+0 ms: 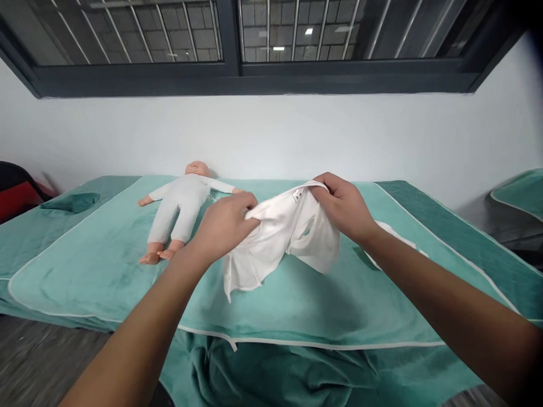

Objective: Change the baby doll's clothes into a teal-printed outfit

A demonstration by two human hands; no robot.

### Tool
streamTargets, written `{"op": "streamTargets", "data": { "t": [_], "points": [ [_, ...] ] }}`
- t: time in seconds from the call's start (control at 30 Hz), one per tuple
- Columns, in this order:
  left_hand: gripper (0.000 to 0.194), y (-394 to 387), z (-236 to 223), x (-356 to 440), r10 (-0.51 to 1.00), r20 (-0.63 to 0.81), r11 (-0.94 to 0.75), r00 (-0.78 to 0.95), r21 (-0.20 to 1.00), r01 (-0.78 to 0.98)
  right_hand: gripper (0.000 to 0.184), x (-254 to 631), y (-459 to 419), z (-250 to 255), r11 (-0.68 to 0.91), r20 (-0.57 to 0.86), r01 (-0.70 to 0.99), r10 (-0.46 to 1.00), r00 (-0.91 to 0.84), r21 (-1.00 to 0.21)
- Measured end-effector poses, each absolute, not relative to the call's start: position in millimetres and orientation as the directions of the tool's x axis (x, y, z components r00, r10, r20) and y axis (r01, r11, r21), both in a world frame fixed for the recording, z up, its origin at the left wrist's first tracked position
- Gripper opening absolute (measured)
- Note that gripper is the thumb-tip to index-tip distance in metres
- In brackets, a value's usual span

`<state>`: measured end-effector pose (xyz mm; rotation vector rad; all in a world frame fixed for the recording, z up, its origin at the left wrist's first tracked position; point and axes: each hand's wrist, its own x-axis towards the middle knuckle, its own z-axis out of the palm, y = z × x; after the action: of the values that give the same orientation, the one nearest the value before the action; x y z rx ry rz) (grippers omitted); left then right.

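A small white baby garment (pixel 275 226) hangs in the air above the green bed cover, stretched between my two hands. My left hand (pixel 227 223) pinches its left part, fingers closed. With fingers closed, my right hand (pixel 343 203) grips its upper right edge, close to a small printed label (pixel 298 195). A hole shows in the cloth's right part; whether it is a sleeve or leg opening I cannot tell. Left of my hands, a baby doll (pixel 182 206) in a white suit lies on its back, arms spread. Another white cloth (pixel 392 232) lies partly hidden behind my right forearm.
The green bed cover (pixel 106 254) has white piping and hangs in folds at the front. Behind it rise a white wall (pixel 271 135) and a dark-framed window (pixel 271 77) with bars. A red and black object (pixel 14 195) stands at the far left.
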<state>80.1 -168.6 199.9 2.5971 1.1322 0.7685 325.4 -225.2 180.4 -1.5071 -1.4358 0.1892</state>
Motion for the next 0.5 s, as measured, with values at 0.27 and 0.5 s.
{"op": "streamTargets", "data": {
  "t": [0.27,0.5],
  "points": [
    [0.009,-157.4,193.1,74.2,0.838,0.523,-0.505,0.155,0.637,0.583,0.029,364.7,-212.7,155.9,0.163,0.495,0.808,0.851,0.176,-0.567],
    [0.017,-146.3,180.1,54.8,0.848,0.505,-0.459,0.162,0.545,0.701,0.025,390.7,-215.0,146.5,-0.021,0.391,0.744,0.84,0.375,-0.668]
  ]
}}
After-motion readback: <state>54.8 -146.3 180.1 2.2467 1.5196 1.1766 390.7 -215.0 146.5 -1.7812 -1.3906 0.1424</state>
